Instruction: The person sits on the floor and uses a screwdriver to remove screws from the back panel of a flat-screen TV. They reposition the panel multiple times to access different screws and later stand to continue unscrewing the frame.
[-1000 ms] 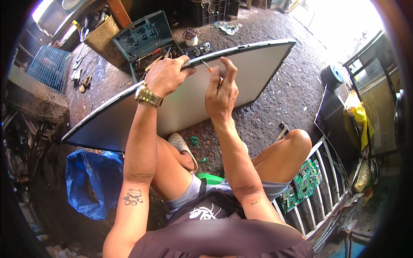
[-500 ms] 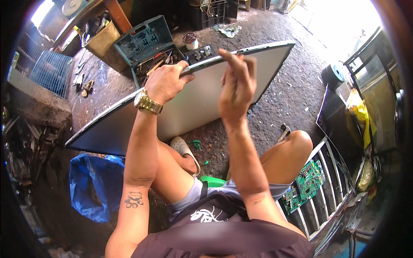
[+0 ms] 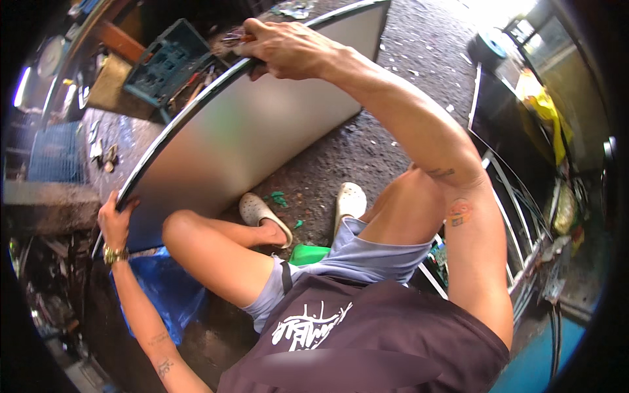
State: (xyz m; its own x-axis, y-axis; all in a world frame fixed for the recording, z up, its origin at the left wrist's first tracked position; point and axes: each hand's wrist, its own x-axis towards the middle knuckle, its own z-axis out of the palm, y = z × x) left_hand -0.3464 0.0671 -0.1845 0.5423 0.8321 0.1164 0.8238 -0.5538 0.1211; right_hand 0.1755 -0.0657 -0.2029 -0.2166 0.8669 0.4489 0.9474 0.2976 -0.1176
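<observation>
A large flat screen panel [image 3: 288, 124], pale grey with a thin dark frame, stands tilted on edge across the space before my legs. Near its lower left corner, my left hand [image 3: 116, 223] is closed round the frame, thumb on the pale face. On the upper edge rests my right hand [image 3: 282, 52], its fingers closed round a small orange-handled tool [image 3: 247, 38]. The tool's tip is hidden, so I cannot tell its kind. One right finger dips over the edge onto the panel's face.
An open teal tool case [image 3: 167, 62] with hand tools lies behind the panel. A blue plastic bag [image 3: 173, 298] sits under its left end. My pale clogs [image 3: 352, 198] are on the rough floor near green scraps [image 3: 279, 198]. Metal bars and a yellow bag [image 3: 542, 108] stand at right.
My left hand has slid from the upper edge down to the left corner. My right hand has moved left onto the upper edge. The view has shifted and turned, and the panel appears steeper.
</observation>
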